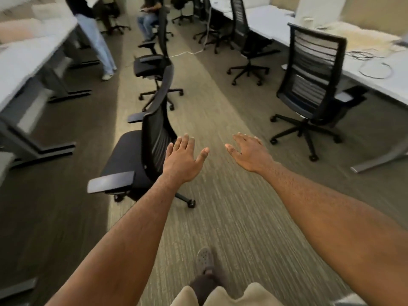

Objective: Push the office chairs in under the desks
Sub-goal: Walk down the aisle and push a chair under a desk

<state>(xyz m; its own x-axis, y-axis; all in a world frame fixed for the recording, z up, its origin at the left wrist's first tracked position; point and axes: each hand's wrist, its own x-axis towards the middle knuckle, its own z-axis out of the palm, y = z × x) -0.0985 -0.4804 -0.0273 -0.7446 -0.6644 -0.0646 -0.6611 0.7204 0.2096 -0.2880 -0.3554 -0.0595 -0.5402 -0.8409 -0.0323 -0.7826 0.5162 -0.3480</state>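
A black office chair stands in the aisle at the left, its seat facing the white desk on the left and well clear of it. My left hand hovers open just right of its backrest, not gripping it. My right hand is open over bare carpet. A second black chair stands further up the aisle. On the right, a mesh-backed chair sits pulled out from the right-hand desk, and another chair stands beyond it.
One person stands by the left desk and another sits at the aisle's far end. A white cable crosses the carpet there. Cables lie on the right-hand desk. My foot is on the carpet strip below my arms.
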